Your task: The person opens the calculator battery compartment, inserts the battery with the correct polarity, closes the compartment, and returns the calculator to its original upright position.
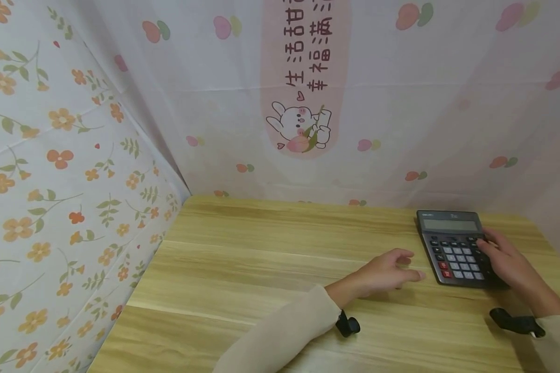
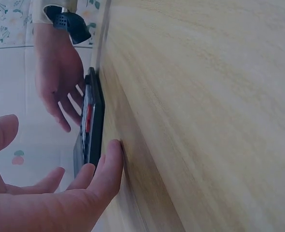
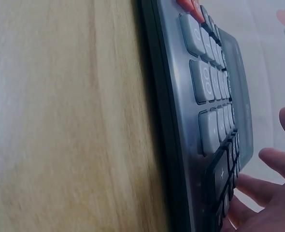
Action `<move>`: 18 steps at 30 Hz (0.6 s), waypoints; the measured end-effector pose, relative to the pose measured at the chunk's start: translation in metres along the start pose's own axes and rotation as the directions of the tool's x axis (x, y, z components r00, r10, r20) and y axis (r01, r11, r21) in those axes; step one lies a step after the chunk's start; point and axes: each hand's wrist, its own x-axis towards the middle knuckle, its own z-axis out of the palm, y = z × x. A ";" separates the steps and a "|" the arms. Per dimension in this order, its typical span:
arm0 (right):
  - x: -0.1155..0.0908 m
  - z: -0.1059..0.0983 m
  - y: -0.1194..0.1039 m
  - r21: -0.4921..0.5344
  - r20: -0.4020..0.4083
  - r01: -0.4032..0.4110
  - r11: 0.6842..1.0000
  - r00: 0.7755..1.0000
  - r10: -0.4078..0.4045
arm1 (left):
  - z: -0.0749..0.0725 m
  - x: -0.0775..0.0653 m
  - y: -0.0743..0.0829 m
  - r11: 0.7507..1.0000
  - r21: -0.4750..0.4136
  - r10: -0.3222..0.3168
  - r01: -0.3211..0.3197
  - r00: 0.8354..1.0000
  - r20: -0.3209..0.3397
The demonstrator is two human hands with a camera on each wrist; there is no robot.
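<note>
A dark grey calculator (image 1: 462, 259) lies on the wooden table at the far right, its display (image 1: 450, 224) toward the back wall. It has pale number keys, black keys and two red keys (image 3: 195, 9). My right hand (image 1: 511, 264) is at its right side, fingers by the edge and thumb over the right-hand keys. In the right wrist view those fingers (image 3: 273, 186) are loosely spread, the thumb raised off the keys. Left of the calculator, my left hand (image 1: 387, 269) hovers low with relaxed, parted fingers (image 2: 111, 166), holding nothing.
The wooden table (image 1: 261, 259) meets a white curtain (image 1: 378, 114) with peach prints and a rabbit picture at the back. On the left hangs a flowered cloth (image 1: 74, 207). Black wrist cameras (image 1: 347, 325) are strapped at both sleeves.
</note>
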 end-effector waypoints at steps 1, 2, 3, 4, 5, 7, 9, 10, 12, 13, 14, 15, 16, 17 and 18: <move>0.000 0.000 0.000 0.002 0.003 0.000 1.000 1.000 0.000 | 0.000 0.000 0.000 1.000 -0.004 -0.001 0.001 1.000 -0.001; 0.000 0.001 0.000 0.004 0.009 -0.003 1.000 1.000 0.003 | 0.000 0.001 -0.001 1.000 -0.007 -0.002 0.002 1.000 -0.001; 0.000 0.001 -0.001 0.002 0.011 -0.007 1.000 1.000 0.007 | 0.000 0.001 -0.001 1.000 -0.008 -0.003 0.002 1.000 -0.003; 0.000 0.002 -0.001 0.001 0.013 -0.012 1.000 1.000 0.012 | 0.000 0.001 -0.001 1.000 -0.010 -0.003 0.003 1.000 -0.004; -0.001 0.002 -0.002 -0.001 0.013 -0.016 1.000 1.000 0.016 | 0.000 0.001 -0.001 1.000 -0.009 -0.004 0.004 1.000 -0.007; -0.001 0.003 -0.003 -0.008 0.012 -0.011 1.000 1.000 0.012 | 0.000 0.001 -0.001 1.000 -0.008 -0.005 0.005 1.000 -0.008; -0.002 0.004 -0.005 -0.012 0.011 0.000 1.000 1.000 0.001 | 0.000 0.001 -0.001 1.000 -0.017 -0.011 0.011 1.000 -0.006; -0.002 0.005 -0.005 -0.014 0.014 0.010 1.000 1.000 -0.009 | 0.000 0.001 0.000 1.000 -0.022 -0.015 0.015 1.000 -0.005; -0.003 0.005 -0.006 -0.017 0.019 0.028 0.999 0.999 -0.027 | -0.001 0.000 0.000 0.999 -0.026 -0.025 0.025 1.000 -0.005; -0.003 0.006 -0.006 -0.019 0.025 0.034 0.999 0.999 -0.034 | -0.001 0.000 0.000 0.999 -0.028 -0.030 0.030 1.000 -0.005; -0.004 0.007 -0.006 -0.017 0.029 0.038 0.999 0.999 -0.037 | -0.001 0.000 0.000 0.999 -0.030 -0.035 0.035 0.999 -0.006; -0.004 0.007 -0.006 -0.018 0.033 0.042 0.999 0.999 -0.041 | -0.002 -0.001 0.000 0.999 -0.030 -0.039 0.039 0.999 -0.007; -0.005 0.008 -0.006 -0.018 0.035 0.040 0.999 0.999 -0.039 | -0.002 -0.001 0.000 0.999 -0.029 -0.042 0.041 0.999 -0.009; -0.005 0.008 -0.006 -0.018 0.035 0.038 0.999 0.999 -0.037 | -0.002 -0.001 -0.001 0.999 -0.028 -0.045 0.044 0.999 -0.011; -0.005 0.009 -0.006 -0.019 0.035 0.037 0.999 0.999 -0.036 | -0.002 0.000 -0.001 0.998 -0.031 -0.046 0.046 0.999 -0.013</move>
